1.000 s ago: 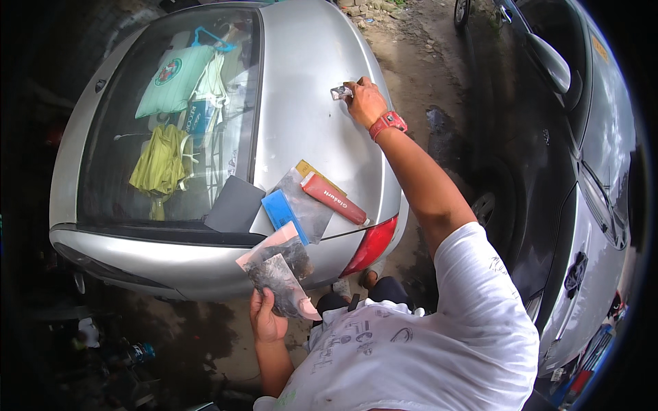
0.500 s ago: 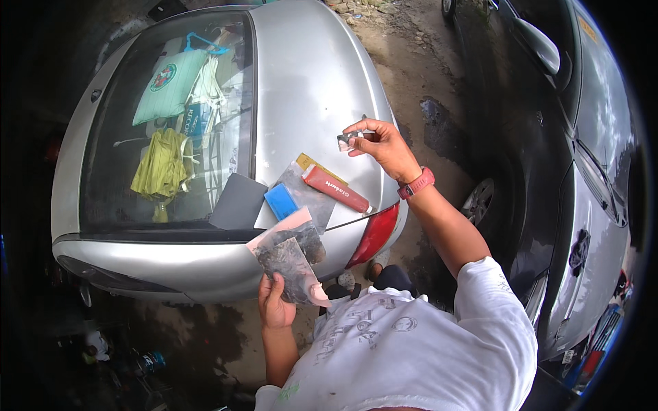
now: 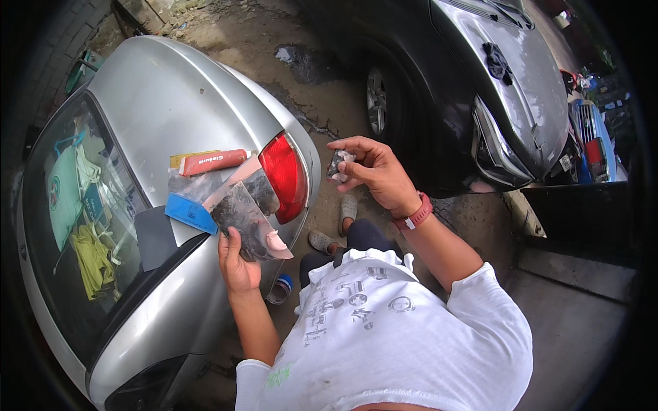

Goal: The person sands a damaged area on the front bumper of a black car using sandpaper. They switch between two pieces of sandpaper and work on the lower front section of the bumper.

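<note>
My left hand is closed on a flat, stained sheet, grey-smeared with a pink edge. A dab of pink paste lies near its lower right corner. Between thumb and fingers, my right hand pinches a small, flat, smeared piece, grey and whitish; its exact kind is unclear. It is held in the air, apart from the sheet. Beyond the sheet, a red tube, a blue block and a dark grey sheet rest on the silver car's rear.
The silver car's red tail light is just past the held sheet. A dark car with its front wheel stands to the right. On the ground by my feet is a round, blue-rimmed container.
My view has swung right, so the silver car sits farther left and more of the dark car shows. Both hands keep their holds; the left one now has the sheet by the tail light.
</note>
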Available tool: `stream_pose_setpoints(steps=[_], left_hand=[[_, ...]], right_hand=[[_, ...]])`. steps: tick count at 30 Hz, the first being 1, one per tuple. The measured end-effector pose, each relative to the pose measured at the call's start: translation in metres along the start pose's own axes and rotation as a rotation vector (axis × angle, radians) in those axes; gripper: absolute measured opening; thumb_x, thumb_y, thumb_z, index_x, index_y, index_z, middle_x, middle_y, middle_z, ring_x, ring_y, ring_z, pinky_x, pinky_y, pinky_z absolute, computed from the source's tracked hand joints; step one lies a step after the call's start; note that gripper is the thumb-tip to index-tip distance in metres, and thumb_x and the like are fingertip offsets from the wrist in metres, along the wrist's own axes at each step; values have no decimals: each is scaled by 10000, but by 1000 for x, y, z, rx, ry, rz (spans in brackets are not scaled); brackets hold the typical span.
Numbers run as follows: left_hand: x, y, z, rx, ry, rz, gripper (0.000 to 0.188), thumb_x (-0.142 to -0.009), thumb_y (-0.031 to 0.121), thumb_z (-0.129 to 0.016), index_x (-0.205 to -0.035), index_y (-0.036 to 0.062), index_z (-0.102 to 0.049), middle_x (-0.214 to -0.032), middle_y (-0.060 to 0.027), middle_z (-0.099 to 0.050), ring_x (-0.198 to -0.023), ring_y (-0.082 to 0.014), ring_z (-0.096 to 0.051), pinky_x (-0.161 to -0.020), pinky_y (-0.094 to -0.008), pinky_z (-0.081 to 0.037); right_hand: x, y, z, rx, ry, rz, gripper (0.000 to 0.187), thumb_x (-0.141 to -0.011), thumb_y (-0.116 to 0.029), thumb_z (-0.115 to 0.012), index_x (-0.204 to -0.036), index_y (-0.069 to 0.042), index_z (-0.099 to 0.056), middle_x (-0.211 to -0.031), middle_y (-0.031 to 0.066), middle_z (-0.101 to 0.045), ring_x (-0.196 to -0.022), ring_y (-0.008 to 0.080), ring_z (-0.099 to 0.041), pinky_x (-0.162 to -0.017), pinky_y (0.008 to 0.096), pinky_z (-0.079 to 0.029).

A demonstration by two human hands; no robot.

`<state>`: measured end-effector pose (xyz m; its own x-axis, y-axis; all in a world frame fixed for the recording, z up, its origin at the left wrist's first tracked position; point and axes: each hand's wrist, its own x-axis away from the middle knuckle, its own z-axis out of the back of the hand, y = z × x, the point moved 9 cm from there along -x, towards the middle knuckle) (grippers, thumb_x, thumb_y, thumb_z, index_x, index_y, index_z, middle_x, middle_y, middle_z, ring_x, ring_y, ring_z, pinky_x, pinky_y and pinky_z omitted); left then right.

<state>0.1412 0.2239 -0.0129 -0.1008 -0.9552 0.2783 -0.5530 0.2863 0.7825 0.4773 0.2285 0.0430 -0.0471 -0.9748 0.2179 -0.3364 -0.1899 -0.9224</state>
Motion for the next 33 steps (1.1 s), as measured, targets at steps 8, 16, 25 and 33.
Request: stream_pose_setpoints(steps=[8,16,25,33], left_hand=[[19,-45,-73,-77,-253,145,418,-1165,240,-627,-1526,34,-586,-1427,-94,-707,-1287,-222,-690,-1143,-408,-538],[76,-104,-152,-136,-310,191,419,-1170,245,-616,-1515,12,-570,-1403,-112,-717,-1281,-230,-698,-1140,-415,-546],[150,-208,-237,-199,-434,321,418,-1173,254,-611,-1506,6,-567,-1410,-120,-716,-1279,-226,-705,-1135,-412,-553],[185,-283,-319,-369,-520,353,370,-1166,261,-638,-1449,22,-640,-1363,-75,-749,-1212,-168,-720,-1081,-362,-566]], right_hand=[[92,7,70,41,250,77,380,-951,-32,-855,-1318,-27,-760,-1027,18,-756,-846,86,-752,-732,240,-632],[182,31,161,-109,406,90,194,-1046,-141,-776,-1201,-32,-814,-958,8,-747,-774,65,-716,-617,230,-611],[294,44,259,-286,456,115,235,-1104,-176,-717,-1257,-18,-800,-976,22,-763,-779,65,-730,-631,226,-633],[387,33,323,-64,654,250,256,-1031,11,-715,-1283,-11,-754,-1064,53,-780,-948,99,-760,-842,270,-637]])
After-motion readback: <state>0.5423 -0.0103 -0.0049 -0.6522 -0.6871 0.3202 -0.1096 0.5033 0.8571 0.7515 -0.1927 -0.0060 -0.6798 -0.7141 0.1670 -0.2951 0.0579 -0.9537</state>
